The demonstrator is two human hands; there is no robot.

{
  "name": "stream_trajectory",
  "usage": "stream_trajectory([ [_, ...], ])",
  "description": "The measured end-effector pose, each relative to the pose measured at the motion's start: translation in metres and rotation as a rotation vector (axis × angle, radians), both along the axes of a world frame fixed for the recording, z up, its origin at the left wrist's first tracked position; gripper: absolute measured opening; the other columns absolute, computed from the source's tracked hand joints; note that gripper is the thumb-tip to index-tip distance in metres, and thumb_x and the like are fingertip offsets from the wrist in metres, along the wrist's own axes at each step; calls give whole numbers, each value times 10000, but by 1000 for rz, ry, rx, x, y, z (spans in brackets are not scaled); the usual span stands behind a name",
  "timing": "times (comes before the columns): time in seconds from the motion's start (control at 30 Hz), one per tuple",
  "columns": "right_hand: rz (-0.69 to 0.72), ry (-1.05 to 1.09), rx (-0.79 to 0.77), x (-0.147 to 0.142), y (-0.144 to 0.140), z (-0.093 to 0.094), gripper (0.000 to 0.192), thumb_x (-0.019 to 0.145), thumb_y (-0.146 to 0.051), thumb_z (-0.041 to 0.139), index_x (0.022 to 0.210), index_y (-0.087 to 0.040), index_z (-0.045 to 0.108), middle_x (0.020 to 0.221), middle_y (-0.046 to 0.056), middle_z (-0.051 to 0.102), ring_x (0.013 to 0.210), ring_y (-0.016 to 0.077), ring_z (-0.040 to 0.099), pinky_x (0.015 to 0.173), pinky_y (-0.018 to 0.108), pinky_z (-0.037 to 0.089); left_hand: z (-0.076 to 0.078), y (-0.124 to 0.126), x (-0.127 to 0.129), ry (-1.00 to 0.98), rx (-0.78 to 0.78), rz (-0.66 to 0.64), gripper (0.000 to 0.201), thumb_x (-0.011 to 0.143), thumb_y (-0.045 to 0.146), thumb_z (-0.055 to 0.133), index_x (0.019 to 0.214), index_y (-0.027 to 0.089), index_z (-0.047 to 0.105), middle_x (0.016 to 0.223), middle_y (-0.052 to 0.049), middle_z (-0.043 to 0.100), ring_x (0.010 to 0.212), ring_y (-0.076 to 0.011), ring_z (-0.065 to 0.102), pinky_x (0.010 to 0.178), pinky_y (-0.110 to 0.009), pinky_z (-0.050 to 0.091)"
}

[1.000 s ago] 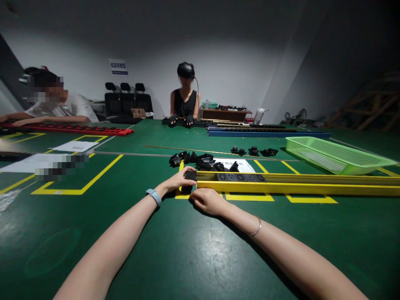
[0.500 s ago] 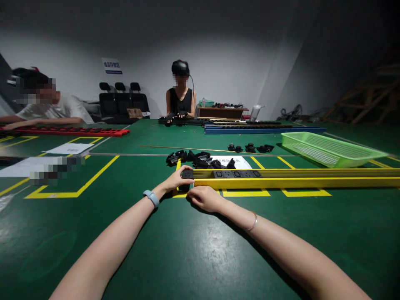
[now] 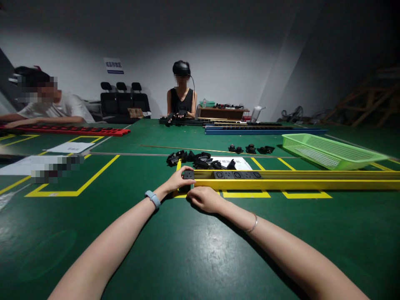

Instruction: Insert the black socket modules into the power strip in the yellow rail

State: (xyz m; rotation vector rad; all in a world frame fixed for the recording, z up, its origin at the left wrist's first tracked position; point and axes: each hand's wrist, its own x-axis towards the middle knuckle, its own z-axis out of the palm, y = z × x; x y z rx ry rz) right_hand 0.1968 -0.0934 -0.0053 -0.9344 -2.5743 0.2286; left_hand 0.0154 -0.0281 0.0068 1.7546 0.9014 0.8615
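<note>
Between the thumb and fingers of my left hand (image 3: pixel 175 180) is a black socket module (image 3: pixel 188 175), held at the left end of a long yellow channel rail (image 3: pixel 281 184). Further along inside the rail sits a row of several black socket modules (image 3: pixel 237 175). My right hand (image 3: pixel 204 198) is closed, its curled fingers just below the rail's left end; what they hold, if anything, is hidden. Behind the rail lies a pile of loose black modules (image 3: pixel 201 158), partly over a white printed sheet (image 3: pixel 240 161).
A light green basket (image 3: pixel 331 152) stands at right. Small black parts (image 3: pixel 250 148) and a thin rod (image 3: pixel 187 148) lie behind the pile. Blue rails (image 3: pixel 262 130) lie farther back, a red rail (image 3: pixel 78 131) at left. Two co-workers sit at the table (image 3: pixel 140 250).
Little differs. The view has shifted very slightly, and the socket module in my left hand appears tilted a touch more toward me. My right hand stays where it was.
</note>
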Motion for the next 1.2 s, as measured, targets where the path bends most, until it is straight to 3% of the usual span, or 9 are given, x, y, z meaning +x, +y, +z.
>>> stream_trajectory([
  [0.3,-4,-6,17,-1,-1,2,140,890,-193,488,935,-192,621,873,42,677,774,149,613,691,230,413,-5,1,1,7,20,13,592,642,365,758,1145,167,516,960,-42,572,790,-152,578,722,-288,478],
  [0.6,-4,-3,17,-1,0,0,132,876,-178,497,916,-189,622,855,38,672,755,146,604,689,230,416,-8,1,3,55,139,89,605,613,409,775,1124,169,558,1039,-70,586,878,-195,589,790,-331,486],
  [0.97,-13,1,2,0,0,-1,163,891,-194,481,972,-185,622,927,54,683,836,158,626,750,243,438,-10,2,4,76,165,78,613,639,437,761,1141,151,556,1096,-109,583,954,-236,586,839,-371,475],
  [1.2,-14,0,17,0,-1,0,152,886,-187,483,952,-184,620,904,49,683,807,157,624,717,234,428,-16,7,2,127,300,106,598,646,456,762,1136,165,582,1140,-117,532,1079,-268,526,934,-411,439],
])
